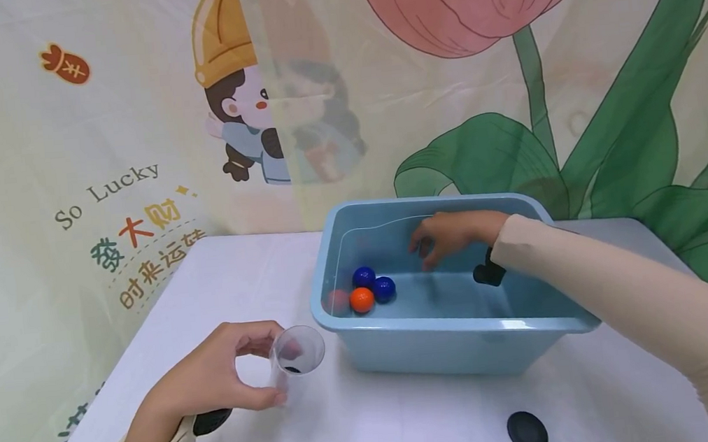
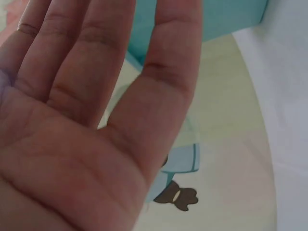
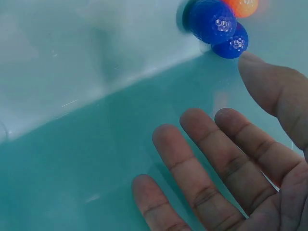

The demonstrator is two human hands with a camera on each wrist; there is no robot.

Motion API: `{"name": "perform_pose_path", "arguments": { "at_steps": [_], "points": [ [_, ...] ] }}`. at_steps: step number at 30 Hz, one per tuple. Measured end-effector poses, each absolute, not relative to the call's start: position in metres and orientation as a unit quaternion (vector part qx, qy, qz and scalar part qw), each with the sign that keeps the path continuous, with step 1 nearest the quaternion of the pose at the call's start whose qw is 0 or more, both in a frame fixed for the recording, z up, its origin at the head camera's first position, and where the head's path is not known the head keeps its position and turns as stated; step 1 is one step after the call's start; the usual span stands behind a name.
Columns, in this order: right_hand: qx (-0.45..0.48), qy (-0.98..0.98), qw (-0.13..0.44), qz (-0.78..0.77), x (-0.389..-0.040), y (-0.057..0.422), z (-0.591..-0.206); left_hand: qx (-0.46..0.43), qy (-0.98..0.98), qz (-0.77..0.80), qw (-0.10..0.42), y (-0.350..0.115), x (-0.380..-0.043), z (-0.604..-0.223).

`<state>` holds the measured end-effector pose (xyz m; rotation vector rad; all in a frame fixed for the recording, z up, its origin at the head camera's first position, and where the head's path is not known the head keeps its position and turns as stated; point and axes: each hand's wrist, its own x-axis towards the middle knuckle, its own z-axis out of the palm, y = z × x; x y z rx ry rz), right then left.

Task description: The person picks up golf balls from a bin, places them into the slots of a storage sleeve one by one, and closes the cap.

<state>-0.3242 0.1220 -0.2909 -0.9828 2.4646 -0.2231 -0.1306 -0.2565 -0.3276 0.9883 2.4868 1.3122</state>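
Nearest to the head camera is the beige right sleeve (image 1: pixel 628 323), which passes above the right side of a light blue tub (image 1: pixel 428 348) on the white tabletop (image 1: pixel 378 429). From this sleeve, the right hand (image 1: pixel 446 235) reaches inside the tub; its fingers are spread and slightly bent, and it has hold of nothing. One blue ball (image 1: pixel 364 277), a second blue ball (image 1: pixel 384 289) and an orange ball (image 1: pixel 362 300) lie close together in the left part of the tub, somewhat apart from that hand (a faint orange reflection shows on the wall beside them). Outside the tub, near its front left corner, the left hand (image 1: pixel 222 369) holds a clear cup (image 1: pixel 305 351) between thumb and fingers, with the round mouth facing upward toward the camera. On the tabletop before the tub, to the right, lies a black disc (image 1: pixel 527 433). Behind everything hangs a printed cloth (image 1: pixel 129 107) with a pink flower and green leaves.
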Motion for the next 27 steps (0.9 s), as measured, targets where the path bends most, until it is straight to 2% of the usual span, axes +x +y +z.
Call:
{"name": "perform_pose_path", "arguments": {
  "at_steps": [10, 27],
  "points": [
    [-0.354, 0.899, 0.245, -0.081, -0.327, 0.106, -0.294, 0.301, 0.841, 0.45, -0.015, -0.274, -0.137, -0.315],
    [-0.341, 0.901, 0.261, -0.064, -0.328, 0.078, -0.317, 0.285, 0.813, 0.501, -0.08, -0.26, -0.165, -0.307]
  ]
}}
